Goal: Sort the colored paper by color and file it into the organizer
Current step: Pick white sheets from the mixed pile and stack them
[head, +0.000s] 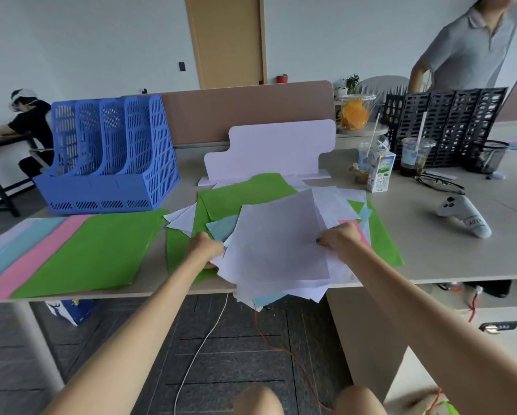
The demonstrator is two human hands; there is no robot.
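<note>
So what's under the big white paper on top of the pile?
More white sheets, a light blue sheet, a pink sheet and green sheets peek out around the big white paper. Its middle hides the rest.

Off to my right on the desk (430, 253) sit a milk carton (381, 172) next to a plastic drink cup (415, 155), some glasses (439, 183) lying flat, a white controller (463, 215), and farther back a black rack (448, 124) with a mesh pen cup (487, 155).

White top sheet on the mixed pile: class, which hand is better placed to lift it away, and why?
Probably the right hand: it already pinches the white top sheet at its right edge, while the left hand grips the mixed pile at its left side, steadying it.
</note>
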